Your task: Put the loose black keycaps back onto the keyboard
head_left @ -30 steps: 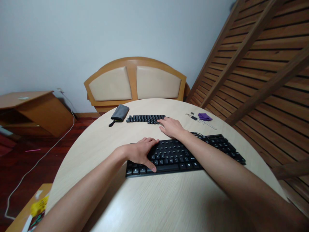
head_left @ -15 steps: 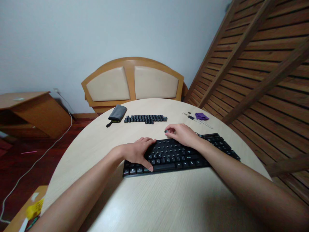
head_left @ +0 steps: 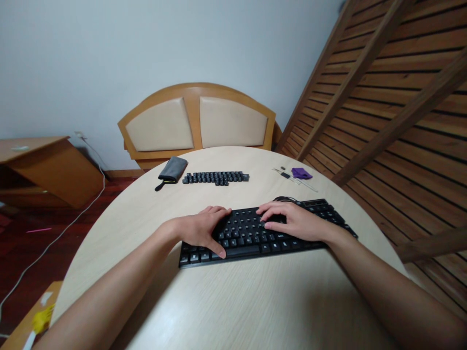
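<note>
A black keyboard (head_left: 242, 250) lies on the round table, its front rows carrying keycaps and several middle positions showing bare stems. My left hand (head_left: 204, 228) braces its left side, thumb on the space bar and fingers over the back edge. Above the middle of the board, my right hand (head_left: 292, 221) pinches what looks like a keycap (head_left: 261, 223) between thumb and fingertips, mostly hidden. Farther back, several loose black keycaps (head_left: 215, 177) stand in neat rows.
A grey pouch (head_left: 174, 169) sits left of the loose keycaps. Back right are a purple cloth (head_left: 301, 173), thin metal tools (head_left: 299, 181) and a small dark piece (head_left: 285, 175). The keyboard's cable (head_left: 286, 199) is coiled behind it. A slatted wooden screen (head_left: 394, 102) leans on the right.
My right hand has moved from behind the keyboard's back edge toward me, bringing the keycap down over the keys. My left hand stays on the keyboard. The view has shifted slightly.
</note>
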`<control>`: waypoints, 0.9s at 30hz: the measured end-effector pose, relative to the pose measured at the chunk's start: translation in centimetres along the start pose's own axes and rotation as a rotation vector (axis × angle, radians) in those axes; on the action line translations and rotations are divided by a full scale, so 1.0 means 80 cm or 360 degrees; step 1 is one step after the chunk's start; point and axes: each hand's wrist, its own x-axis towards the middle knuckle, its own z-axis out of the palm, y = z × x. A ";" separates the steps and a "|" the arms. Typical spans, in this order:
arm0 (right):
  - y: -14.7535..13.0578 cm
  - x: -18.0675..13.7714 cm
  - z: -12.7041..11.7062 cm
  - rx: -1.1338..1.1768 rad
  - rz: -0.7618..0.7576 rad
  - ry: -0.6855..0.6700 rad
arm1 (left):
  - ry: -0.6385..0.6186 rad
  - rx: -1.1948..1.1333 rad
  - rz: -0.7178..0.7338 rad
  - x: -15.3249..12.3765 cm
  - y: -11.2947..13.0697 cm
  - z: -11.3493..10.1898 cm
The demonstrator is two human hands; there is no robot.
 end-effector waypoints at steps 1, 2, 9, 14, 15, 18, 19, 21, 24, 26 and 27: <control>0.000 0.000 0.000 -0.0012 -0.0009 -0.0011 | -0.0003 -0.0004 -0.0008 0.000 0.001 0.000; 0.001 -0.001 0.000 -0.0022 -0.0016 -0.0021 | -0.0004 -0.0004 -0.0010 0.000 0.002 0.000; 0.003 -0.004 -0.002 -0.0045 -0.0046 -0.0062 | -0.0002 0.0005 -0.0002 -0.001 0.001 0.000; 0.000 -0.004 -0.001 -0.0094 -0.0047 -0.0060 | 0.0000 0.0007 0.0002 0.000 0.000 0.000; -0.001 -0.004 -0.001 -0.0103 -0.0049 -0.0057 | 0.0001 0.0010 0.0005 0.000 0.000 0.000; -0.002 -0.004 -0.001 -0.0124 -0.0051 -0.0067 | 0.0000 0.0028 0.0026 -0.001 0.001 -0.001; -0.002 -0.004 -0.001 -0.0129 -0.0050 -0.0071 | -0.0005 0.0032 0.0028 -0.002 0.001 -0.001; -0.002 -0.004 -0.001 -0.0135 -0.0046 -0.0072 | -0.0026 0.0031 0.0019 -0.003 0.003 -0.003; -0.001 -0.005 -0.001 -0.0129 -0.0038 -0.0061 | -0.0059 0.0036 0.0000 -0.004 0.004 -0.005; -0.001 -0.005 -0.001 -0.0127 -0.0044 -0.0057 | -0.0063 0.0048 0.0000 -0.004 0.005 -0.005; -0.001 -0.005 -0.001 -0.0130 -0.0049 -0.0056 | -0.0061 0.0051 0.0000 -0.004 0.005 -0.005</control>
